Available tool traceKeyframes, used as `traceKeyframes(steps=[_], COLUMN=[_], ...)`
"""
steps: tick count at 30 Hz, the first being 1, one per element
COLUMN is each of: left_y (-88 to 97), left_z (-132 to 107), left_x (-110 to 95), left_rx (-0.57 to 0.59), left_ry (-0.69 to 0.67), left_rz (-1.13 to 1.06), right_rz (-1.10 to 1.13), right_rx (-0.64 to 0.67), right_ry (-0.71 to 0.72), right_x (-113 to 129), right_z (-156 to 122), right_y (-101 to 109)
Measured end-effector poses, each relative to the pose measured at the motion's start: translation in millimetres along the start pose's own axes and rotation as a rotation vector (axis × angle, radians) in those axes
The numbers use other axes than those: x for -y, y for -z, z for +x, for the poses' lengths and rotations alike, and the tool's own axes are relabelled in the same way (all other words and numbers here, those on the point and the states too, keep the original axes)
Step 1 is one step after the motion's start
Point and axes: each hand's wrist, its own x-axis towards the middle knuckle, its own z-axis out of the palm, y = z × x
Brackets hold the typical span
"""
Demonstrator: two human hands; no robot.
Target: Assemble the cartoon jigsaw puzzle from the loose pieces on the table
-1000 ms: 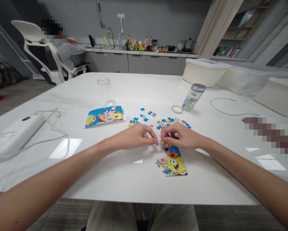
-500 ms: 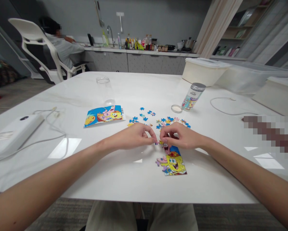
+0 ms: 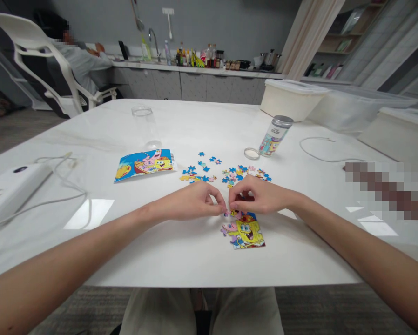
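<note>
Left hand: palm down, thumb and forefinger brought together, tips at a small piece; whether they pinch it or only steady it, cannot tell.

Right hand: fingers curled, thumb and forefinger tips close together above the upper left of the section; grip on a piece, cannot tell. The two sets of tips nearly meet, presumably for fine control from both sides.

Section: joined puzzle pieces, printed yellow and pink, flat on the table, partly under the right hand; on the near side, apparently to have it squarely before the person.

Loose pieces: scattered in two groups just beyond the hands, spread mostly singly, likely so that each can be seen and reached.

Card: face up, left of the loose pieces, bearing similar figures; probably angled for viewing.

Jar: clear, upright, behind the card, out of the working space.

Can: upright, far right, its silver top on; a lid lies flat just beside it.
</note>
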Motion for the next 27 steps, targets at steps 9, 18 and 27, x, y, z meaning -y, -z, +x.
traceKeyframes(steps=[9,18,27], left_y=[-0.6,-8.0,-14.4], left_z=[0,0,0], left_x=[0,-1,-6], left_rx=[-0.001,-0.042,-0.065], left_ry=[0.021,-0.020,-0.062], left_rz=[0.025,0.120,0.202], right_rz=[0.013,-0.035,-0.036], right_rx=[0.025,0.077,0.132], right_ry=[-0.010,-0.060,-0.065], right_x=[1,2,1], right_z=[1,1,2], right_y=[-1,1,1])
